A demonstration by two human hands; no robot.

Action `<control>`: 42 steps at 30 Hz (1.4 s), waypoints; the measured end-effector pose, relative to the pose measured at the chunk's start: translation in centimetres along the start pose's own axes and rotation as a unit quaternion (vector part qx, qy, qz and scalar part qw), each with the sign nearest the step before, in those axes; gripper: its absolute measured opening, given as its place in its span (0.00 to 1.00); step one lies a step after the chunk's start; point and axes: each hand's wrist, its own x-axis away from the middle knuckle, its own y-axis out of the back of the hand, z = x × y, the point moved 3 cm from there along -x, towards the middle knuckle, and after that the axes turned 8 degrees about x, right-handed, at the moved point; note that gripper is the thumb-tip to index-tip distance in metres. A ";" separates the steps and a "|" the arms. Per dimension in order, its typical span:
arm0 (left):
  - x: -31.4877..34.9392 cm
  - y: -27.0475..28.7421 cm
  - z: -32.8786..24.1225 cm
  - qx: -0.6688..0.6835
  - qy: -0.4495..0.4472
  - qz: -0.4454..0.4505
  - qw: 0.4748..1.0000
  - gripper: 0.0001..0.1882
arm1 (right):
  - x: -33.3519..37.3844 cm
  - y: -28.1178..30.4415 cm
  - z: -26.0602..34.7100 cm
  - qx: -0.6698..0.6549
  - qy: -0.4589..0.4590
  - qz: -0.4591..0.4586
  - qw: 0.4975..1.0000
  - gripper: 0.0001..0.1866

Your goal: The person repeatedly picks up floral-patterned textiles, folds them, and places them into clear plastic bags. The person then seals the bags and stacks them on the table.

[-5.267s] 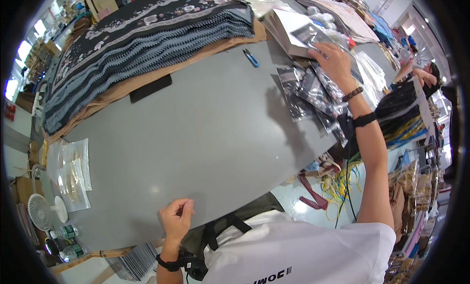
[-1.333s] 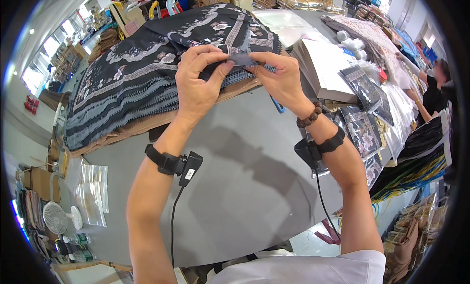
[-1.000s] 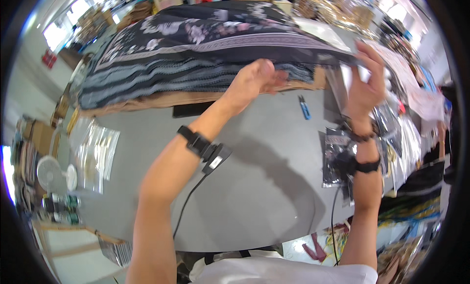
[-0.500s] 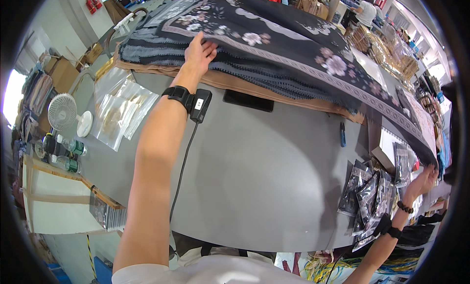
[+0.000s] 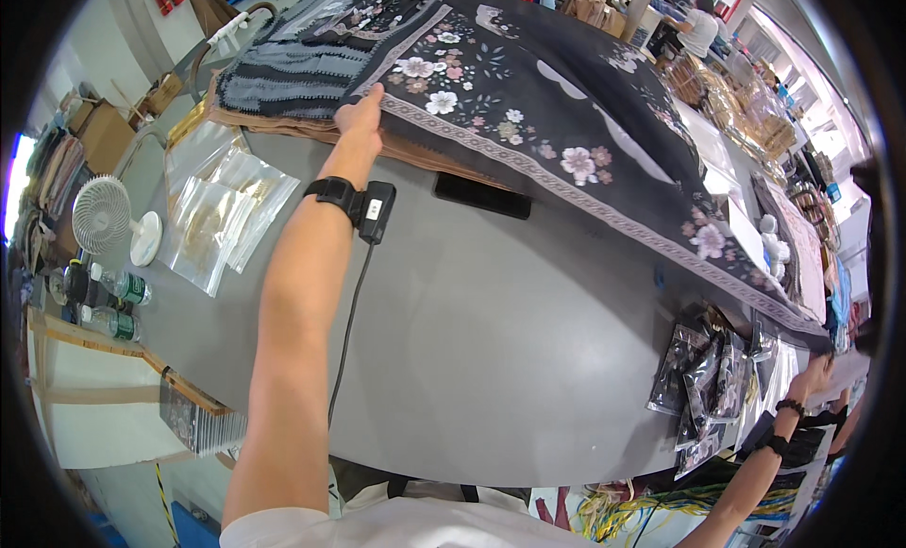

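A large dark floral scarf [image 5: 510, 123] with a pale patterned border stretches across the far part of the table. My left hand [image 5: 362, 118] pinches its left corner over a stack of folded dark scarves [image 5: 293, 81]. At the far right my right hand [image 5: 813, 373] is closed on the scarf's other corner, so the near border hangs taut between both hands. Brown sheeting [image 5: 415, 151] lies beneath the stack. A black phone [image 5: 482, 196] rests on the table just in front of the scarf.
Clear plastic bags [image 5: 226, 213], a white fan [image 5: 102, 215] and water bottles [image 5: 111, 322] stand on the left. Several packaged dark scarves [image 5: 703, 373] lie at the right of the grey table [image 5: 472, 350]. A cable [image 5: 347, 331] trails from the black box at my left wrist.
The scarf has been drawn nearer and lowered, now covering more of the right side of the stack. My left hand has closed on its corner and moved slightly left and down.
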 end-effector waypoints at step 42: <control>28.8 27.4 -12.3 -0.414 -0.341 -0.014 0.844 0.18 | 36.2 11.5 31.7 -0.394 0.265 0.487 0.733 0.11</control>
